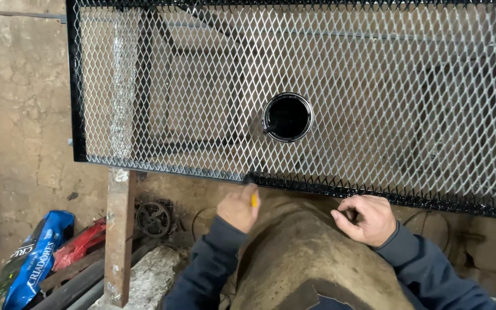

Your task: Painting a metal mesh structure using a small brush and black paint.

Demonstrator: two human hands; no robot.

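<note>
Along the lower edge of the frame: a person leans over a large mesh panel [328,74] with both hands at its near rail.
Panel: expanded metal mesh, silvery, set in a frame [76,86]; it fills the upper two thirds of the picture.
Paint can [287,117]: open, round, full of black paint, standing on the mesh at centre frame.
Left hand [238,208]: fingers closed round a brush with a yellow handle [254,200], its tip touching the near rail just left of centre.
Right hand [364,218]: fingers curled loosely, just below the rail at lower right; whether it holds anything cannot be told.
Work done: left upright and near rail show glossy black, judged freshly coated.
Work left: mesh itself looks bare grey; the far rail is cut off at the top edge.
Surroundings: rusty post [119,235] and blue bag [33,258], lower left, on the floor.
</note>
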